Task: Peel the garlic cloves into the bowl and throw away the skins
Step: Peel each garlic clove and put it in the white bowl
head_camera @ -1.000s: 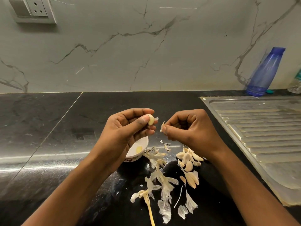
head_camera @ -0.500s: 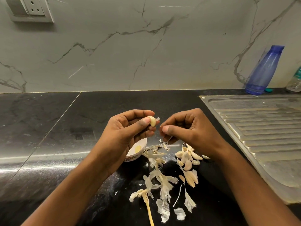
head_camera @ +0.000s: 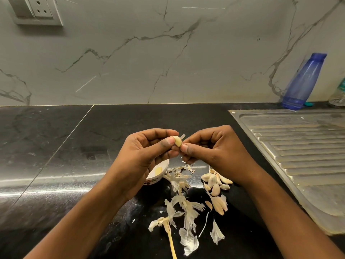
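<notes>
1. Looking down, we see a grey marble wall with dark veins across the top half of the view, and a glossy black counter below it.
2. A ridged steel drainboard is set into the counter on the right.
3. Our two bare forearms reach in from the bottom edge, and the hands meet above the middle of the counter.
4. A blue plastic bottle stands against the wall behind the drainboard, and a white socket plate sits on the wall at top left.
5. Our left hand is curled, holding a garlic clove between thumb and fingertips.
6. Our right hand is also curled. Its thumb and forefinger pinch the clove's right edge, so the hands touch at the fingertips.
7. A scatter of papery skins and a dry stalk lie on the counter between our forearms.
8. A heap of unpeeled cloves lies just under our right wrist.
9. A small white bowl sits on the counter, partly hidden under our left hand, with one pale peeled clove inside.
10. The held clove is pale yellow, raised above the counter, above and to the right of the bowl.
11. A thin strip of skin sticks up from it, just above our right forefinger.
</notes>
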